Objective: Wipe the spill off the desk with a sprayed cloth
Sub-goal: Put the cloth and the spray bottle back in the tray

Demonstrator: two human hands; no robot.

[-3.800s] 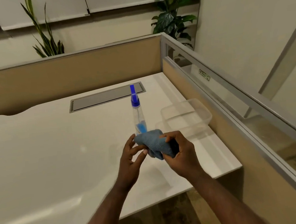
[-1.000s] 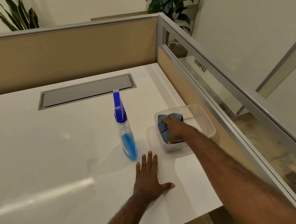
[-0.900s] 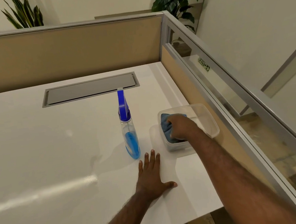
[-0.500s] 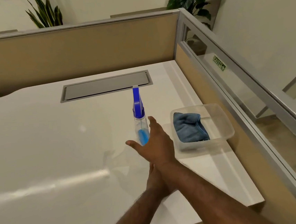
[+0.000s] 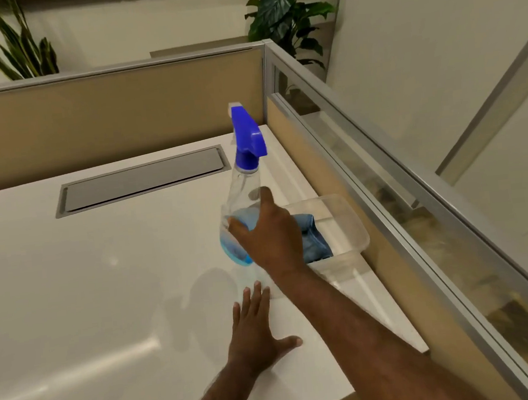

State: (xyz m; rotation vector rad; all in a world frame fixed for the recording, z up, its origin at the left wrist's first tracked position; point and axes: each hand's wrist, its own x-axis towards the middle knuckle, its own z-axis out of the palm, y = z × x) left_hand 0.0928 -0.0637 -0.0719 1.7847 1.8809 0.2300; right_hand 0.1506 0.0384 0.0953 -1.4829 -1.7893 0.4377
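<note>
My right hand (image 5: 271, 236) grips the clear spray bottle (image 5: 241, 189) around its lower body and holds it tilted, lifted off the white desk (image 5: 88, 297). The bottle has a blue trigger head and a little blue liquid at its bottom. The blue cloth (image 5: 313, 238) lies folded in the clear plastic tub (image 5: 351, 220) just right of my right hand, partly hidden by it. My left hand (image 5: 257, 326) rests flat on the desk, fingers spread, below the bottle. I cannot make out a spill on the desk.
A grey cable hatch (image 5: 144, 179) is set into the desk at the back. Tan partition panels (image 5: 112, 114) close the back and right sides, with a glass strip (image 5: 419, 217) along the right. The desk's front edge runs close to my left forearm. Plants stand behind the partition.
My right hand left the cloth in the tub, reached across to the spray bottle, closed on it and lifted it off the desk, tilted. My left hand stayed flat on the desk.
</note>
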